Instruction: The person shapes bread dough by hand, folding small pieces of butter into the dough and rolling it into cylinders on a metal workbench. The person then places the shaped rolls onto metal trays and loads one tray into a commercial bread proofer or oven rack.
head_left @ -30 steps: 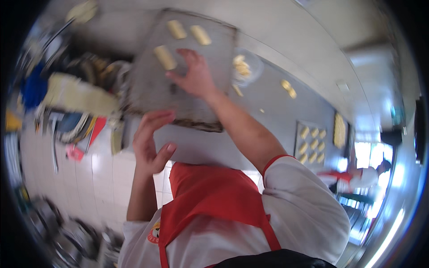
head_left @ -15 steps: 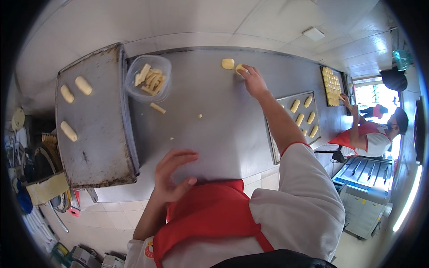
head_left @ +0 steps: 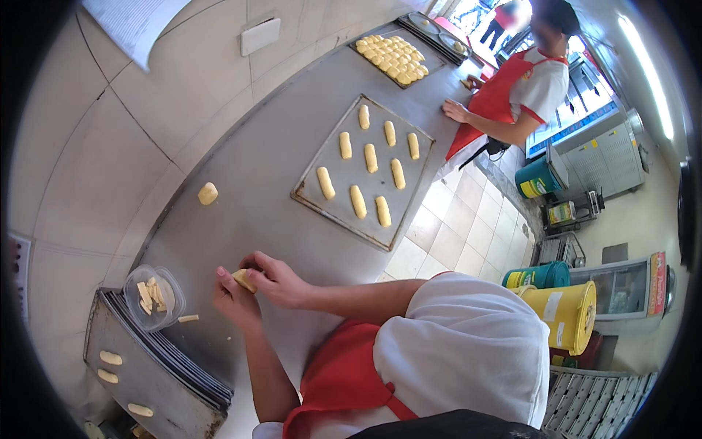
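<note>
Both our left hand point(head_left: 237, 303) and right hand point(head_left: 281, 284) pinched a stubby, pale-yellow dough piece point(head_left: 245, 280). Uneven pressure, we judged, could tear it.

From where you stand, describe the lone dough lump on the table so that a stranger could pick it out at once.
Along the long grey metal table, find the clear plastic tub at lower left. Above it in the picture, near the tiled wall, lies a short, thick dough lump. Unlike the slim rolls in rows on the tray, it sits alone on bare metal.
</note>
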A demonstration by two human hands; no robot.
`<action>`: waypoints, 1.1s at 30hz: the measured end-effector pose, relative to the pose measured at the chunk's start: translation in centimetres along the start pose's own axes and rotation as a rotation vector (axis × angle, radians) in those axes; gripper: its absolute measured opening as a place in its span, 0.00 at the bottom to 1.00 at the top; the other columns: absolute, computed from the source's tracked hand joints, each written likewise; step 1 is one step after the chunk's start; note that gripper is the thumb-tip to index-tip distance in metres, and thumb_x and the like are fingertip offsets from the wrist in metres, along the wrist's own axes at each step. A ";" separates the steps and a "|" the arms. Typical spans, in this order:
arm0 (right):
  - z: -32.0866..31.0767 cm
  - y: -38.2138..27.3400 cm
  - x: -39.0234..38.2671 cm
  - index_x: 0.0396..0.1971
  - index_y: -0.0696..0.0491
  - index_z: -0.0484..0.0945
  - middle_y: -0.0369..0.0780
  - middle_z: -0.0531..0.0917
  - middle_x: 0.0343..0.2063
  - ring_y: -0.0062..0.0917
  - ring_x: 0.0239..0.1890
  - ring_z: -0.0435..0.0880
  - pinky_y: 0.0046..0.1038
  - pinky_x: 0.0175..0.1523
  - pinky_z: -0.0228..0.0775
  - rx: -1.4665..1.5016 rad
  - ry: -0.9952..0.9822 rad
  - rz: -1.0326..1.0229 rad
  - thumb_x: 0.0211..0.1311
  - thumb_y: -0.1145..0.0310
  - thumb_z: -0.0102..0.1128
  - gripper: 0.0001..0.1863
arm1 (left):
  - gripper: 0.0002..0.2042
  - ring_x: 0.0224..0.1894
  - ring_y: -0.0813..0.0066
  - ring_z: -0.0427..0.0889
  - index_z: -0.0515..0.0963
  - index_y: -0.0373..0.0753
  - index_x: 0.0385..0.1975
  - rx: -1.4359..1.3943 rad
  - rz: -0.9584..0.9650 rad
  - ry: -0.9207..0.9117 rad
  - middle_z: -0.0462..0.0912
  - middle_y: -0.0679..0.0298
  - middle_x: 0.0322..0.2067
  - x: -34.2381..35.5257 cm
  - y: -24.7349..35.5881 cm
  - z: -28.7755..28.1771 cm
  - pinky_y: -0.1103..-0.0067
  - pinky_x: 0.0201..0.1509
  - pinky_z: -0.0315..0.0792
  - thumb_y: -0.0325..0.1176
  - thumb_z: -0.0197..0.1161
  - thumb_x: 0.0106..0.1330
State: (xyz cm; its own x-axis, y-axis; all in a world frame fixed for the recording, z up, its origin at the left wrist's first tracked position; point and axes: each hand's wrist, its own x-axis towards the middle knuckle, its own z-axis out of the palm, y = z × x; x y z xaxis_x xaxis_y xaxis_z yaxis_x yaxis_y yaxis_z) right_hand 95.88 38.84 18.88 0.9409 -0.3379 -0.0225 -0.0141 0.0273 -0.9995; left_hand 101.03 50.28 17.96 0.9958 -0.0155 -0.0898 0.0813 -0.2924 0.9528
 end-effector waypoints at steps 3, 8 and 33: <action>2.5 0.8 -3.3 0.45 0.59 0.78 0.40 0.84 0.31 0.23 0.34 0.80 0.33 0.42 0.76 -0.114 0.127 0.048 0.81 0.50 0.53 0.23 | 0.29 0.28 0.68 0.83 0.81 0.26 0.33 0.136 0.096 0.111 0.84 0.55 0.24 -5.0 0.2 -0.6 0.69 0.31 0.73 0.51 0.51 0.83; 2.7 -2.3 -6.0 0.34 0.62 0.82 0.41 0.83 0.27 0.23 0.33 0.79 0.31 0.41 0.74 -0.104 -0.123 0.492 0.81 0.48 0.54 0.28 | 0.27 0.35 0.63 0.86 0.83 0.28 0.40 -0.136 0.111 0.039 0.87 0.56 0.32 -10.9 -3.7 -3.1 0.69 0.39 0.75 0.51 0.53 0.81; -0.5 7.6 -16.7 0.79 0.44 0.61 0.35 0.62 0.79 0.44 0.80 0.58 0.62 0.80 0.41 -1.656 -0.564 -0.246 0.72 0.57 0.55 0.36 | 0.33 0.81 0.60 0.57 0.64 0.46 0.76 1.130 0.582 -0.440 0.66 0.69 0.76 -16.8 -11.8 -8.6 0.42 0.82 0.32 0.53 0.57 0.74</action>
State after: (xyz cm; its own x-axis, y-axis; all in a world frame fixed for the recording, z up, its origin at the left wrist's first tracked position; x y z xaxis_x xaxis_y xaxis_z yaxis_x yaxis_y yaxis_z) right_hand 79.93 44.26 11.67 0.9601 0.1586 -0.2304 0.1729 -0.9840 0.0433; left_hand 83.68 62.24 10.71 0.7608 -0.6474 -0.0446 -0.6365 -0.7578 0.1434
